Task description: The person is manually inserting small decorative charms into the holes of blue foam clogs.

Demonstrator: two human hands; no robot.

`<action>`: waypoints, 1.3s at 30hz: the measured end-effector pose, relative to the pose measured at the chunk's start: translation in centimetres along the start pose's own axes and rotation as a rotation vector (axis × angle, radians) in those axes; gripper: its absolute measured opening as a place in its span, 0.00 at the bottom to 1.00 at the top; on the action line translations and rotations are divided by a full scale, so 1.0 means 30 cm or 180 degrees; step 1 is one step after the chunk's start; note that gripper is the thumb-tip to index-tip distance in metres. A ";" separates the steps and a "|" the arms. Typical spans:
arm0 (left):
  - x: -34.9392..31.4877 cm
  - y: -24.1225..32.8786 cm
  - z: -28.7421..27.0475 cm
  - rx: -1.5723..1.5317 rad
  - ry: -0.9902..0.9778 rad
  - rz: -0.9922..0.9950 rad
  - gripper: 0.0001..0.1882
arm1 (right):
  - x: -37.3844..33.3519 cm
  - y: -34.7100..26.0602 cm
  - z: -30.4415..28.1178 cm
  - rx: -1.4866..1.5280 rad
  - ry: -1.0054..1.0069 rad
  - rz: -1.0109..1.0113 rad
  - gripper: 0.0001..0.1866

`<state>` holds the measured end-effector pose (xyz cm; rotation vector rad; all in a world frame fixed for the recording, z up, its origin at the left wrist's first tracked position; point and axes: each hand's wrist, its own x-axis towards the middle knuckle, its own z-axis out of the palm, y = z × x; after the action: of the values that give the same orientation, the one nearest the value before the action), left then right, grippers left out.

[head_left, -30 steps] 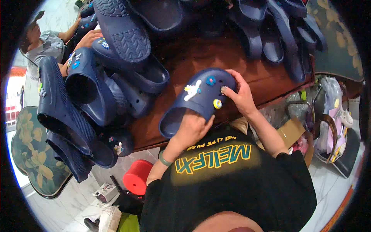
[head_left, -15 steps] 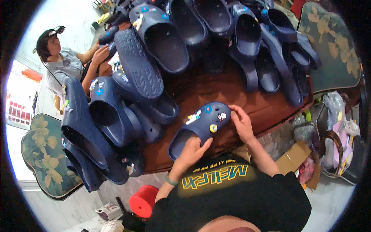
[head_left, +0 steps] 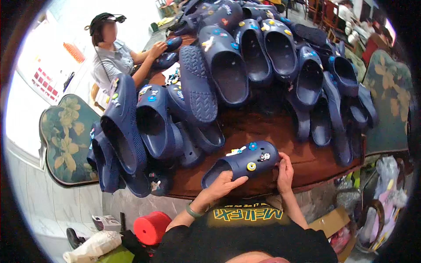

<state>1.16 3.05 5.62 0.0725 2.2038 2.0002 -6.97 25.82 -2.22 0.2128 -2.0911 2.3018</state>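
Our left hand (head_left: 222, 185) clamps the open heel end of a navy clog (head_left: 242, 161) over the near part of a brown-covered table (head_left: 258, 125), its fingers hidden inside the shoe and its thumb lying along the outside. Our right hand (head_left: 285, 172) stands apart from the left at the clog's toe, half open, its fingers loosely extended; we cannot tell whether the fingertips touch the shoe. The clog lies between our two hands, toe to the right, its upper dotted with a white charm (head_left: 237, 151), a blue flower charm (head_left: 253, 146), a black-and-white charm (head_left: 265, 156) and a round yellow charm (head_left: 251, 166). A green wristband (head_left: 194, 211) circles our left wrist.

More navy clogs crowd the table: a left cluster (head_left: 118, 127), a far row (head_left: 223, 37) and a right cluster (head_left: 335, 105) hem in our working spot, with one upturned clog (head_left: 198, 83) showing its ridged sole. At the far left, a co-worker (head_left: 115, 57) in a dark cap handles a dark clog (head_left: 173, 44). Floral chair backs (head_left: 68, 136) flank the table left and right. Near us, a red stool (head_left: 152, 229) stands left, a cardboard box (head_left: 330, 222) right.
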 end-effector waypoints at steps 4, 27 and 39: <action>-0.019 0.062 -0.020 -0.0826 0.0268 -0.0255 0.19 | -0.004 0.043 -0.003 0.0126 -0.0270 0.0160 0.14; -0.110 -0.004 -0.084 0.1854 0.0194 0.0575 0.21 | 0.922 -0.462 0.070 -0.0186 -0.0037 -0.0264 0.28; -0.073 0.101 -0.006 -0.0346 0.1675 0.1039 0.30 | 0.044 -0.422 0.216 -0.1262 -0.2004 -0.1271 0.32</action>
<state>3.07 2.86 8.82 -0.1328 2.5087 2.5551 -6.33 20.54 11.04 1.3373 -2.3964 1.6781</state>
